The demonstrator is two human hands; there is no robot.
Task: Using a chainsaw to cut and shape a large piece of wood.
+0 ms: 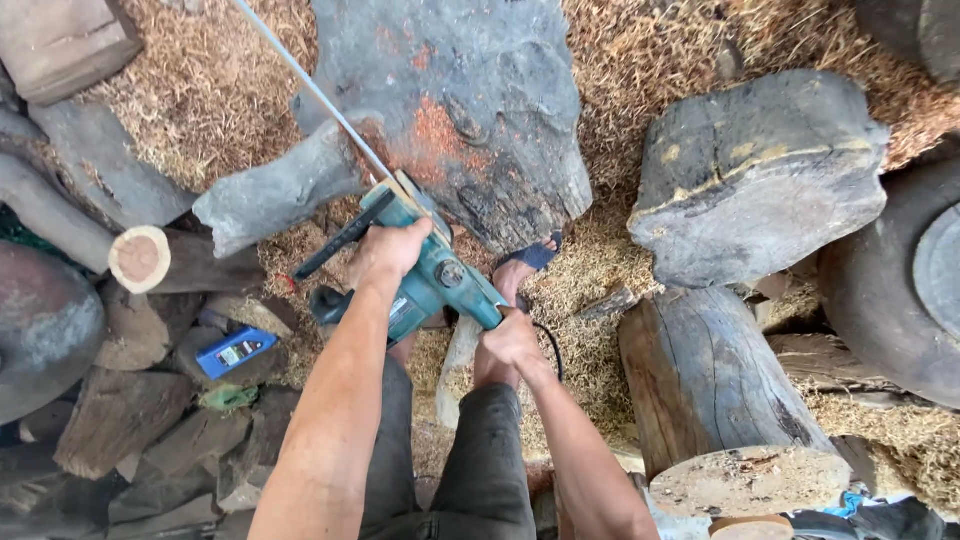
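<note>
Left hand (392, 250): fingers wrapped tight over the front top handle of the teal electric chainsaw (435, 275), knuckles up.
Right hand (510, 342): fist closed round the rear grip of the saw, low and near the person's knees.
Chainsaw: held between both hands in the middle of the view, body tilted, nose pointing up-left; its bar (315, 93) runs as a thin bright line across the dark log.
Dark log (450, 110): large, weathered grey slab with a branch stub reaching left; fresh orange cut dust on its face just beside the saw body.
Cord (552, 345): black, loops out from behind the right hand.
Foot (522, 268): in a dark sandal, planted against the log's lower edge.
Ground: sawdust (200, 90) and shavings thick all round.
Right side: grey stump block (755, 175) above a lying round log (720, 395).
Left side: small cut log with pale round end (140, 258); blue flat container (236, 351) lying among wood offcuts.
</note>
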